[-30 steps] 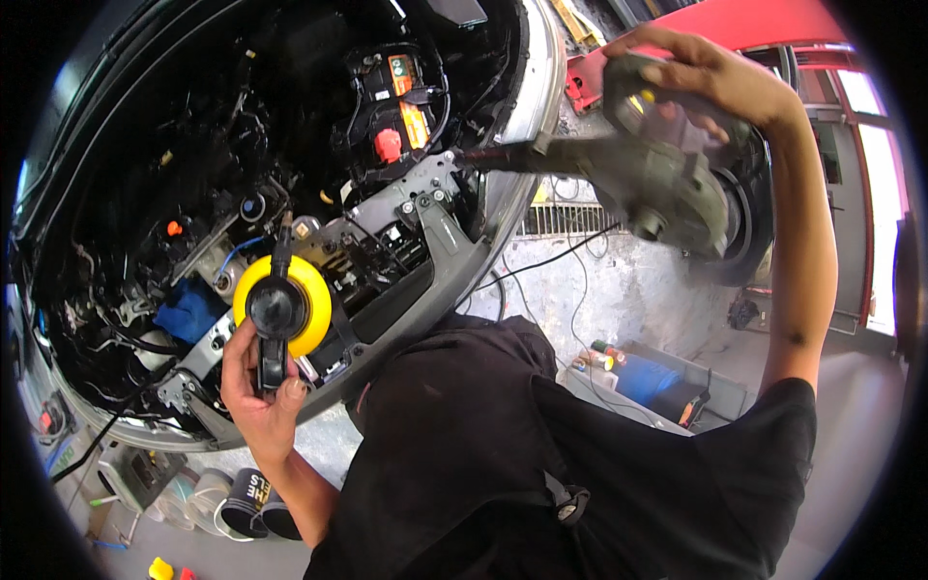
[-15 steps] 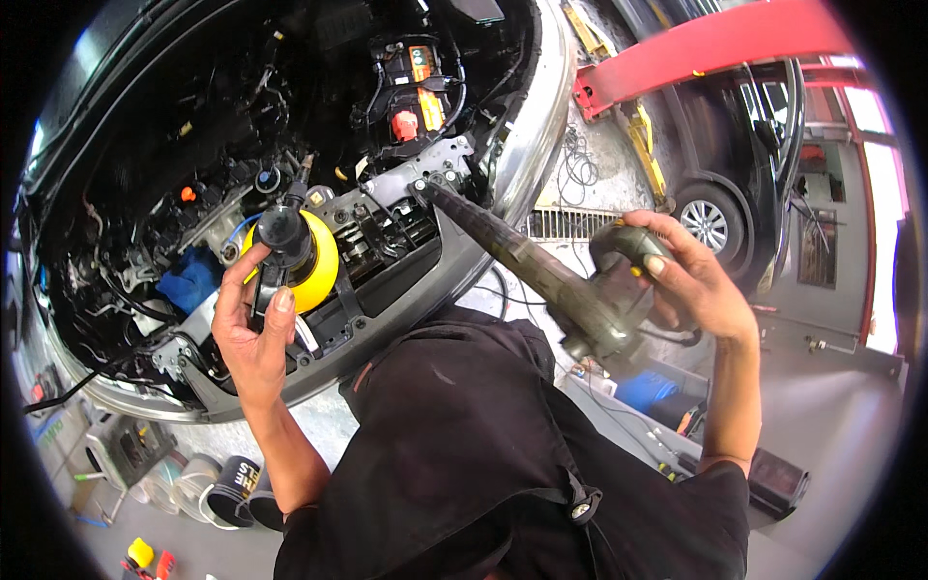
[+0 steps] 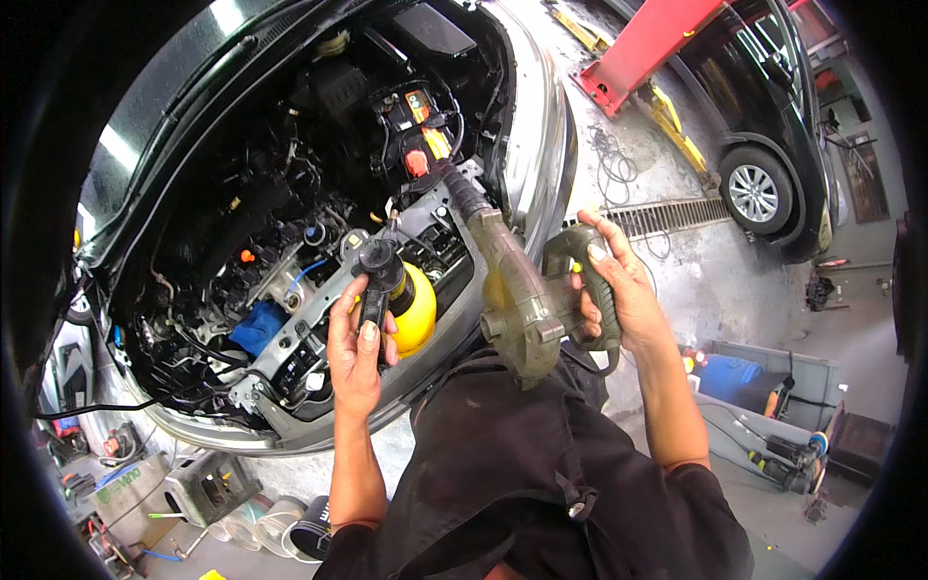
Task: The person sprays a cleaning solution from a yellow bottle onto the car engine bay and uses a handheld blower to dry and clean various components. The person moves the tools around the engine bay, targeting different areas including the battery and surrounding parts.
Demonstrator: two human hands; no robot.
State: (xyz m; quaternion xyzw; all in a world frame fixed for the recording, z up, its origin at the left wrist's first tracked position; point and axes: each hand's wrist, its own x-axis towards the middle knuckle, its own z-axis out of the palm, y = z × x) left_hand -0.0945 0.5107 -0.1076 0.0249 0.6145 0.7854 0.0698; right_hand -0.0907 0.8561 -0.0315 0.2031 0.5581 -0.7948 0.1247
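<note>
My left hand (image 3: pixel 356 353) is closed round the black trigger head of a yellow spray bottle (image 3: pixel 416 314), held tilted above the car's front edge. My right hand (image 3: pixel 626 295) grips the rear handle of a dark green handheld blower (image 3: pixel 522 314). The blower's long nozzle slants up and left, its tip close to the battery (image 3: pixel 425 124) with a red terminal cover. Below both tools lies the open engine bay (image 3: pixel 280 193). A blue cloth (image 3: pixel 259 327) rests in it, left of the bottle.
A red lift post (image 3: pixel 648 53) and a second dark car (image 3: pixel 764 126) stand at the far right. Grey bins with tools (image 3: pixel 773 372) are at lower right. Several buckets (image 3: pixel 282 522) sit on the floor at lower left. A cable (image 3: pixel 614 159) lies coiled near the drain grate.
The view has shifted, and more of the floor at right shows. Both hands are closer together, and the blower has swung so its nozzle points more steeply toward the battery. Both grips stay the same.
</note>
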